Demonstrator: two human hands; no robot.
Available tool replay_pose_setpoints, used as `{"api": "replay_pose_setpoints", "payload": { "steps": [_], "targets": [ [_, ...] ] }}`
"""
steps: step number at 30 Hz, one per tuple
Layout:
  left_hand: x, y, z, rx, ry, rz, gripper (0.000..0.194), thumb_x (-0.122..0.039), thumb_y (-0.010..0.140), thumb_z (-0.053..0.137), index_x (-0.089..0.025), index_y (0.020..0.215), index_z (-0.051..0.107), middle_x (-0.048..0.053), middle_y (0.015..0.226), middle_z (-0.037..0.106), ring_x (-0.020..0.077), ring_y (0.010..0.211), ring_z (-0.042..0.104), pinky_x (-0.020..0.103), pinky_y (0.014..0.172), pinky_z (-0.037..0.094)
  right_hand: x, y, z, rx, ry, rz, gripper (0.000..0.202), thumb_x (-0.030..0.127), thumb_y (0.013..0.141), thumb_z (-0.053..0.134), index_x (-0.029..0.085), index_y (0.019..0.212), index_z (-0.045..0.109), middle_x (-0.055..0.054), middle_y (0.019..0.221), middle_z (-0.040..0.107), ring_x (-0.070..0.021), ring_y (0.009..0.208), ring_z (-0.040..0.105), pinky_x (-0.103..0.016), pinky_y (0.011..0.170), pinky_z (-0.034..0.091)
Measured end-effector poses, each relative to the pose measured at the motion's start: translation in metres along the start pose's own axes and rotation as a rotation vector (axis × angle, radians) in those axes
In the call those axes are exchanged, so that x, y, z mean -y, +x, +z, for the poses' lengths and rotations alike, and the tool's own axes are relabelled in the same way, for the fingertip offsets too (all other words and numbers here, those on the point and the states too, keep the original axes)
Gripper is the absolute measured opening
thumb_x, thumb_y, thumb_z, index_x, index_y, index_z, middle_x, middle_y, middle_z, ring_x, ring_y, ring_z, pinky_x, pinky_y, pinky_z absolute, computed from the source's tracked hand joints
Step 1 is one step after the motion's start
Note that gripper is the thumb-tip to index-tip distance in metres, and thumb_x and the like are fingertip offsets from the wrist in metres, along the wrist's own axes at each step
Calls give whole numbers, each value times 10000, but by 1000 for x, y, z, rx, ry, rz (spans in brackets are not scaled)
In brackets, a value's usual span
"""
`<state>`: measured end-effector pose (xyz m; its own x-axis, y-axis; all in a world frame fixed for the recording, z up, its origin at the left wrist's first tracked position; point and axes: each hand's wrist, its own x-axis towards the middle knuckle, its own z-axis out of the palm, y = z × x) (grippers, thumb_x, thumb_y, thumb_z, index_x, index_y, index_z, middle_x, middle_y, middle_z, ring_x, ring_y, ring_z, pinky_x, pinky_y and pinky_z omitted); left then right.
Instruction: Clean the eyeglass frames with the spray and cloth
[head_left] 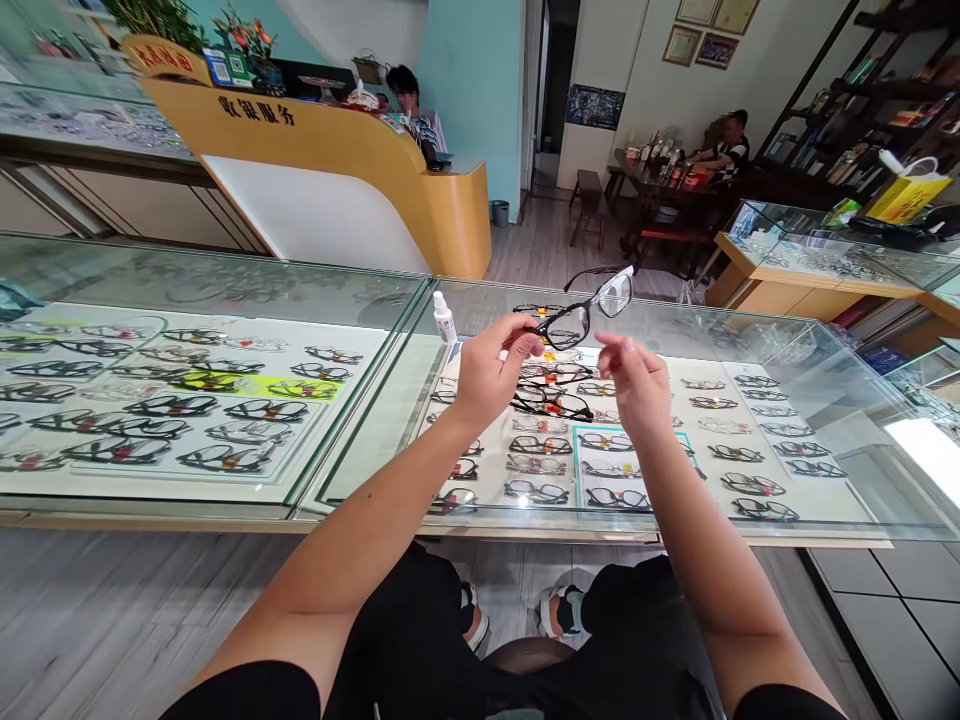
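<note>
A pair of black-framed glasses [568, 328] is raised over the glass display case [375, 440], tilted, with a pale tag or sticker at its far lens. My left hand [489, 366] pinches the near end of the frame between thumb and fingers. Just right of the glasses is my right hand [636, 378], its fingers bent and partly spread, with nothing seen in them and a small gap to the frame. Beneath my hands, dark glasses [551, 402] with orange tags lie in a column. More glasses [536, 491] rest in rows on white boards in the case.
A white spray bottle [444, 320] stands on the glass, left of my hands. Beyond the case is a yellow counter [307, 140] with a person seated behind it. Another person sits at a dark table [660, 180]. A further glass case [817, 250] stands at the right.
</note>
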<state>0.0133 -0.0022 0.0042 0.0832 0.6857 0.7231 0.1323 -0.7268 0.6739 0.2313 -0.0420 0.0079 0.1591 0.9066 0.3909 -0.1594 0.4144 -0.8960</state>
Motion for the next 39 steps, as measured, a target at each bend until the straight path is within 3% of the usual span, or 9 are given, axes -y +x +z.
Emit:
{"api": "replay_pose_setpoints", "payload": {
  "steps": [3, 5, 8, 12, 16, 23, 32, 36, 39],
  "targets": [
    [2, 5, -4, -46, -36, 11, 312, -508, 1077, 638, -209, 1128, 712, 27, 804, 786, 143, 730, 757, 287, 745, 623, 2, 6, -7, -176, 40, -53, 335, 586, 940, 770, 254, 906, 742, 28, 658, 602, -120, 592, 498, -268, 567, 423],
    [2, 7, -6, -64, -57, 8, 324, -520, 1072, 643, -206, 1118, 708, 28, 794, 780, 141, 712, 753, 281, 718, 623, 4, 9, -11, -228, 61, -60, 309, 554, 952, 761, 283, 1096, 727, 34, 712, 662, -106, 556, 495, -252, 539, 406],
    [3, 10, -8, -62, -74, 9, 340, -533, 1072, 639, -201, 1111, 701, 28, 793, 777, 138, 689, 754, 269, 680, 615, 5, 12, -14, -208, 29, -63, 488, 550, 996, 688, 318, 1425, 649, -3, 880, 762, -104, 564, 538, -263, 552, 439],
    [2, 10, -9, -47, -38, 33, 373, -561, 1076, 616, -200, 1098, 705, 16, 762, 766, 137, 654, 738, 269, 666, 600, 7, 9, -12, -184, -15, -65, 613, 589, 1011, 636, 324, 1562, 591, -40, 978, 797, -111, 580, 565, -280, 559, 462],
    [-1, 8, -9, -9, 7, 91, 354, -525, 1105, 574, -202, 1109, 720, 12, 736, 749, 135, 657, 710, 276, 681, 582, 10, 6, -9, -172, -9, -67, 562, 601, 1016, 623, 309, 1494, 668, -55, 1021, 811, -118, 616, 596, -276, 561, 475],
    [3, 7, -11, 11, 41, 133, 336, -493, 1125, 535, -211, 1131, 718, 11, 757, 722, 143, 682, 677, 289, 694, 541, 11, 5, -9, -173, -1, -91, 377, 575, 1016, 665, 244, 1121, 812, -55, 931, 820, -120, 637, 601, -262, 565, 468],
    [7, 9, -15, -81, 259, 164, 469, -567, 1132, 453, -200, 1100, 743, 42, 797, 748, 172, 723, 696, 307, 749, 547, 1, 9, -12, -179, -119, -115, 448, 656, 953, 698, 227, 1034, 799, -43, 812, 776, -159, 676, 634, -297, 606, 486],
    [-10, 20, -22, -76, 363, 232, 524, -581, 1138, 415, -182, 1115, 754, 72, 857, 781, 179, 757, 718, 302, 770, 548, 17, 13, -9, -131, -105, -114, 472, 680, 916, 714, 225, 1017, 791, -31, 793, 751, -164, 681, 654, -288, 581, 471],
    [-44, 40, -35, -70, 450, 334, 508, -541, 1149, 404, -183, 1162, 765, 91, 920, 795, 188, 816, 731, 306, 803, 554, 58, 16, -3, -102, -104, -191, 453, 661, 937, 723, 229, 1050, 800, -36, 803, 764, -166, 697, 658, -290, 592, 484]
  ]
}}
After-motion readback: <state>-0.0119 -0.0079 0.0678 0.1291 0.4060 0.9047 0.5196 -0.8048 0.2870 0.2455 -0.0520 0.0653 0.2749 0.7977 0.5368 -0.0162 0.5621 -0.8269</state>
